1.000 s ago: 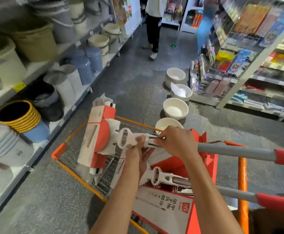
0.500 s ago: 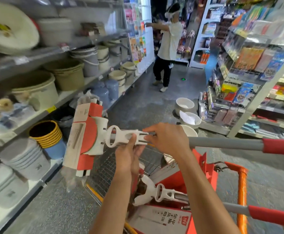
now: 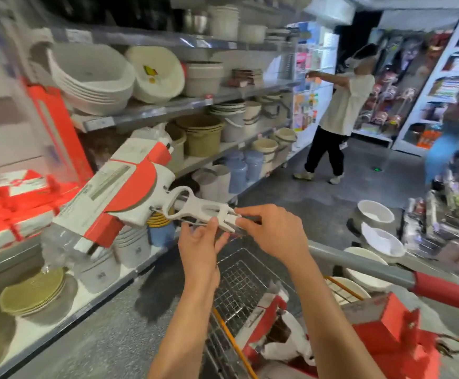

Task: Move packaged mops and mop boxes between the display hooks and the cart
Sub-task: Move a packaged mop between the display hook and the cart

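Nearest, a wire cart [image 3: 239, 277] with orange rails holds red mop boxes [image 3: 381, 324]. Above it, both hands carry a packaged mop [image 3: 124, 192] level. The left hand [image 3: 199, 247] pinches the white lever frame from below; the right hand [image 3: 274, 231] grasps where the frame meets the grey pole. The boxed mop head points left toward shelves of basins [image 3: 94, 75], where more red mop packs [image 3: 15, 198] lie. Best to keep both grips firm and guide the heavy head clear of the shelf edge. Farther off, another person [image 3: 340, 113] stands.
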`<action>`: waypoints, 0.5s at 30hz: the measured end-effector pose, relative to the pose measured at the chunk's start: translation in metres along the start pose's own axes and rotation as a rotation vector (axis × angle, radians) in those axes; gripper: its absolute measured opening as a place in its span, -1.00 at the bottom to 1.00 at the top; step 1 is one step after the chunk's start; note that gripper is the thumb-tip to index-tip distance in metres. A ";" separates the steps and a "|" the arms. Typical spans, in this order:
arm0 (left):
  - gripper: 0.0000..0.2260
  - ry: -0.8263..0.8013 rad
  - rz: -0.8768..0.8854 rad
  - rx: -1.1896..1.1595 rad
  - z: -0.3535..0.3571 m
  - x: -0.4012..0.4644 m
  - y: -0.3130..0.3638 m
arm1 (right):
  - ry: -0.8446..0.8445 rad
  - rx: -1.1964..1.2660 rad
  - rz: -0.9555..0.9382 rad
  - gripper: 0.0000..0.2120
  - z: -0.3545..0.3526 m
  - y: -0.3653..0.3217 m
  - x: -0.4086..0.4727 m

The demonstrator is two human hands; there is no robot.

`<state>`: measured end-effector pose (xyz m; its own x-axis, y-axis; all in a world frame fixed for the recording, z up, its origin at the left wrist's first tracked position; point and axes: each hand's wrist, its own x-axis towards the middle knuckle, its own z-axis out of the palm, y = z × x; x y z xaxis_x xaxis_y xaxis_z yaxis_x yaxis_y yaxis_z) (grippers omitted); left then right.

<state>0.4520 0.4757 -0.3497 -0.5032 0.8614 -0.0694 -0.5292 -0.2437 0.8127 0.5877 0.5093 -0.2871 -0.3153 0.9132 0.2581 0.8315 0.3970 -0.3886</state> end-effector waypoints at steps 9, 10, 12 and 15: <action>-0.55 0.124 0.112 -0.073 -0.086 0.038 0.081 | 0.027 0.013 -0.181 -0.73 0.048 -0.115 0.035; -0.51 0.153 0.111 -0.091 -0.097 0.042 0.091 | 0.016 0.023 -0.197 -0.73 0.054 -0.130 0.038; -0.45 0.204 0.121 -0.125 -0.120 0.050 0.112 | -0.005 0.034 -0.228 -0.73 0.067 -0.160 0.045; -0.57 0.218 0.172 -0.097 -0.157 0.062 0.144 | -0.018 0.079 -0.282 -0.73 0.087 -0.204 0.055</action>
<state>0.2375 0.4245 -0.3280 -0.7202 0.6906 -0.0666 -0.4812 -0.4280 0.7651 0.3606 0.4861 -0.2706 -0.5373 0.7673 0.3501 0.6724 0.6403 -0.3713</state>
